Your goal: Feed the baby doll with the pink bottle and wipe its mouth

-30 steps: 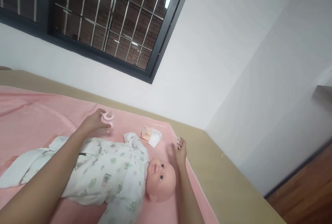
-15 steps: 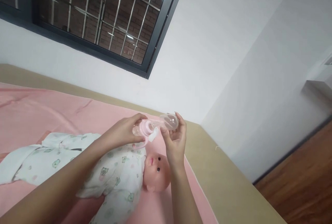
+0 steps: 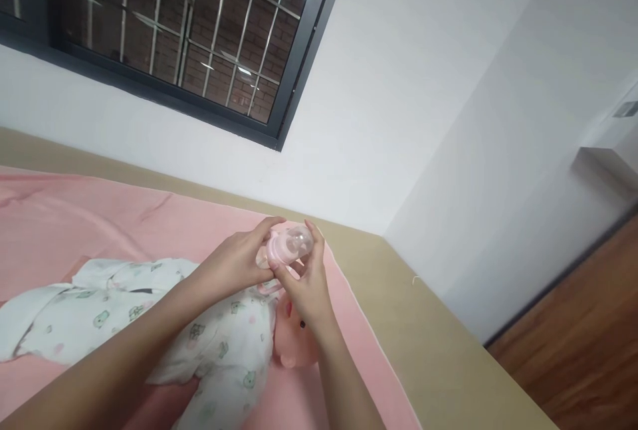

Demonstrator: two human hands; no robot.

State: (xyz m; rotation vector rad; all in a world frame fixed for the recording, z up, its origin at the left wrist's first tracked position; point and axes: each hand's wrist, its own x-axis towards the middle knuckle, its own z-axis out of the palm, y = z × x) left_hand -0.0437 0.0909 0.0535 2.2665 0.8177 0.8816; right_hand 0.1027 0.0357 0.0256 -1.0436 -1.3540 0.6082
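My left hand (image 3: 245,254) is closed around a small baby bottle (image 3: 277,248) with a pink collar and a pink handle. Over the bottle's top sits a clear dome-shaped cap (image 3: 300,241), which the fingers of my right hand (image 3: 310,287) grip from the right side. Whether the cap is fully seated I cannot tell. Just below both hands lies a baby doll (image 3: 294,345) on its back, in a white outfit (image 3: 224,337) with green animal prints. My right hand and wrist hide part of its head.
A pink sheet (image 3: 134,217) lies under the doll on a tan bed surface (image 3: 399,323). Behind it rises a white wall (image 3: 369,117) with a dark-framed barred window (image 3: 279,111). A brown wooden panel (image 3: 588,337) stands at the right.
My right hand has moved left, bringing the clear cap from beside the bottle onto its top. My left hand keeps hold of the bottle. The view has shifted slightly.
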